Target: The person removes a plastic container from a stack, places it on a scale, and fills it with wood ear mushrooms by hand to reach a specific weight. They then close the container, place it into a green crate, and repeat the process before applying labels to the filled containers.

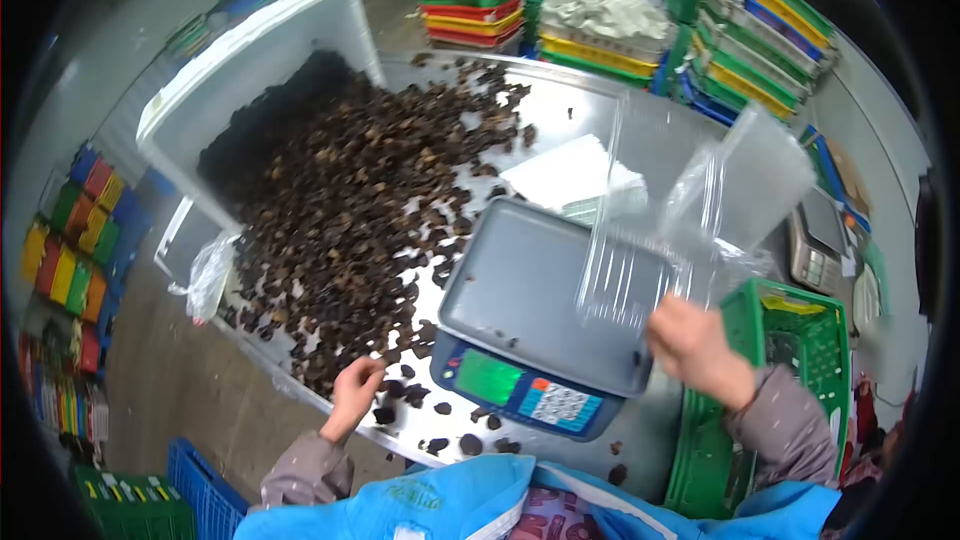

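Note:
My right hand (697, 348) grips the lower edge of a clear plastic tray (632, 265), tilted above the right side of the scale. The digital scale (557, 285) has a grey pan, a lit green display and a blue front. Left of it, my left hand (355, 390) is low over the table with its fingers curled together; what they hold, if anything, is hidden. Close to that hand lie loose dark brown, mushroom-like pieces (385, 415). A large heap of the same pieces (350, 200) spills out of a tipped white tub (165, 100).
More clear plastic packaging (745, 180) and white paper sheets (560, 172) are behind the scale. A green crate (835, 340) stands at the right, near a second scale (815, 260). Stacked coloured crates (760, 35) line the back. A blue crate (200, 485) is at lower left.

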`<state>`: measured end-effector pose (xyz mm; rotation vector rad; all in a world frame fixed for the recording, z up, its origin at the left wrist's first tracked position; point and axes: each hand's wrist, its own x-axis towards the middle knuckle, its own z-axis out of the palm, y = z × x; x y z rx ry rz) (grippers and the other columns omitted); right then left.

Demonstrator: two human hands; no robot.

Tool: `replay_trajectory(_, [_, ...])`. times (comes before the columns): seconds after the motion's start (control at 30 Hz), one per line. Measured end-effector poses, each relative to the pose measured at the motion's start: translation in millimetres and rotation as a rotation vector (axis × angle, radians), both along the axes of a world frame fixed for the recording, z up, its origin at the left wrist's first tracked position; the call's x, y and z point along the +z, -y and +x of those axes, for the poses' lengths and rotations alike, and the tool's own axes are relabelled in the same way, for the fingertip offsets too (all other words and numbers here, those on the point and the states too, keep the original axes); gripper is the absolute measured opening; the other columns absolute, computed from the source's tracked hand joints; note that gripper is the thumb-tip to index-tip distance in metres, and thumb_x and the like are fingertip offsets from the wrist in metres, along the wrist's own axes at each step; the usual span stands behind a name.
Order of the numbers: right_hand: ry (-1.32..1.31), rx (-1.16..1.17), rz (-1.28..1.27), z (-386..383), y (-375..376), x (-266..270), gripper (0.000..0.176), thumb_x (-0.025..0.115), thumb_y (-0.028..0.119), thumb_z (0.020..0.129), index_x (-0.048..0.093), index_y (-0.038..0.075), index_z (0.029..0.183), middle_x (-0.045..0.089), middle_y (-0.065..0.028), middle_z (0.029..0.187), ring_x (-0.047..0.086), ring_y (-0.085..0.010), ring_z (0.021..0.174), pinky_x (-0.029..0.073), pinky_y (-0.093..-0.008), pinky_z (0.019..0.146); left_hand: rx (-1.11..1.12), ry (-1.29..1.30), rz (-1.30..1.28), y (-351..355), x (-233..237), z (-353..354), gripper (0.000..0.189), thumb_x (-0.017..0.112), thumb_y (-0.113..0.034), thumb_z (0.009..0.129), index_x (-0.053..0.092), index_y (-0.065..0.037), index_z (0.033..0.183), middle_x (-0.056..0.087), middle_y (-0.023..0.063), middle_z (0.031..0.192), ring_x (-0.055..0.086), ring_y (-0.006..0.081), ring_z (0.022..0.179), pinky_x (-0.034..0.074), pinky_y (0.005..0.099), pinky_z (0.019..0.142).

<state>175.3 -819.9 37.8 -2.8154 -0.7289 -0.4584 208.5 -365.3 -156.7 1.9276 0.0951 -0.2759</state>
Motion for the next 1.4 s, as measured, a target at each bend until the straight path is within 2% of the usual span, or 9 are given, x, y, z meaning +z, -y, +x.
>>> replay_trajectory(0.17, [-0.308, -0.05, -0.075, -18.4, -65.1, -63.8, 0.02, 0.067, 0.014, 0.065, 0.049, 0.008, 0.073, 0.047, -0.0069, 0.072, 0.055, -0.0246, 0.066, 0.042, -0.0374, 0.048, -0.146, -0.047, -0.047, -20.6, 16.9, 55.8, 0.015, 0.053, -0.002, 0.086, 0.058, 0.001, 0.1, 0.065, 0.0053, 0.089, 0.06, 0.0095, 0.079, 0.049, 0.0231, 0.07])
replay_trajectory(0.3, [-0.458, -0.18, -0.087, 8.9, -102.3, -26.3, 0.039, 0.075, 0.034, 0.061, 0.057, 0.005, 0.081, 0.055, -0.0091, 0.077, 0.056, -0.0272, 0.075, 0.046, -0.0395, 0.06, -0.217, -0.064, -0.107, -64.2, 16.1, 103.5, 0.018, 0.05, -0.001, 0.087, 0.057, 0.002, 0.103, 0.064, 0.0068, 0.094, 0.06, 0.0111, 0.084, 0.049, 0.0243, 0.076])
replay_trajectory(0.57, [-0.51, -0.174, 0.353, 220.8, -184.5, -27.7, 0.036, 0.065, 0.028, 0.076, 0.056, 0.001, 0.098, 0.058, -0.0159, 0.091, 0.057, -0.0293, 0.085, 0.046, -0.0362, 0.075, -0.215, 0.199, -0.053, -107.4, 33.7, 239.6, 0.02, 0.054, -0.004, 0.086, 0.059, 0.0, 0.104, 0.066, 0.0075, 0.093, 0.062, 0.0129, 0.086, 0.048, 0.026, 0.078])
replay_trajectory(0.77, [-0.379, -0.438, 0.456, 424.0, -141.1, -124.7, 0.051, 0.06, 0.038, 0.083, 0.054, -0.002, 0.114, 0.056, -0.0231, 0.113, 0.054, -0.0337, 0.106, 0.043, -0.0379, 0.089, -0.335, 0.773, 0.198, -69.8, 58.5, 399.1, 0.029, 0.057, -0.005, 0.081, 0.054, -0.001, 0.11, 0.058, 0.0162, 0.105, 0.056, 0.0329, 0.099, 0.046, 0.036, 0.084])
replay_trajectory(0.9, [-0.036, -0.818, 0.423, 498.7, -65.7, -190.4, 0.056, 0.057, 0.043, 0.082, 0.052, 0.0, 0.117, 0.056, -0.0245, 0.114, 0.053, -0.0357, 0.109, 0.042, -0.04, 0.091, -0.421, 1.089, 0.307, -16.6, 53.7, 511.1, 0.041, 0.058, -0.011, 0.084, 0.045, 0.001, 0.121, 0.049, 0.0195, 0.12, 0.048, 0.0355, 0.112, 0.04, 0.038, 0.095])
replay_trajectory(1.03, [0.068, -1.019, 0.494, 517.9, -17.7, -228.1, 0.058, 0.054, 0.044, 0.085, 0.048, 0.001, 0.124, 0.051, -0.0237, 0.123, 0.046, -0.0353, 0.118, 0.037, -0.0394, 0.097, -0.399, 1.266, 0.497, 42.5, 28.7, 615.6, 0.045, 0.057, -0.021, 0.086, 0.044, 0.001, 0.122, 0.049, 0.0229, 0.116, 0.049, 0.0387, 0.107, 0.042, 0.0415, 0.09])
replay_trajectory(1.17, [0.123, -1.096, 0.495, 544.6, -5.3, -268.5, 0.062, 0.054, 0.044, 0.085, 0.045, 0.001, 0.127, 0.049, -0.0239, 0.126, 0.045, -0.0346, 0.119, 0.036, -0.0394, 0.099, -0.322, 0.975, 0.664, 80.4, -2.9, 684.8, 0.055, 0.049, -0.039, 0.089, 0.038, -0.006, 0.132, 0.047, 0.0263, 0.122, 0.047, 0.0404, 0.113, 0.039, 0.0456, 0.095])
replay_trajectory(1.3, [0.12, -0.76, 0.563, 594.6, -61.0, -266.8, 0.07, 0.056, 0.049, 0.082, 0.042, 0.0, 0.13, 0.05, -0.023, 0.125, 0.048, -0.0316, 0.119, 0.037, -0.0358, 0.098, -0.295, 0.595, 0.863, 98.2, -23.4, 709.3, 0.07, 0.04, -0.059, 0.087, 0.031, -0.013, 0.139, 0.043, 0.0295, 0.128, 0.044, 0.0423, 0.118, 0.036, 0.0446, 0.098])
replay_trajectory(1.4, [-0.092, -0.474, 0.655, 639.2, -110.2, -256.9, 0.069, 0.056, 0.051, 0.081, 0.044, 0.004, 0.129, 0.055, -0.0198, 0.12, 0.052, -0.0289, 0.114, 0.04, -0.0332, 0.095, -0.736, 0.439, 0.727, 112.3, -42.6, 736.0, 0.072, 0.037, -0.062, 0.086, 0.036, -0.01, 0.136, 0.041, 0.0187, 0.136, 0.039, 0.0307, 0.126, 0.032, 0.0369, 0.103])
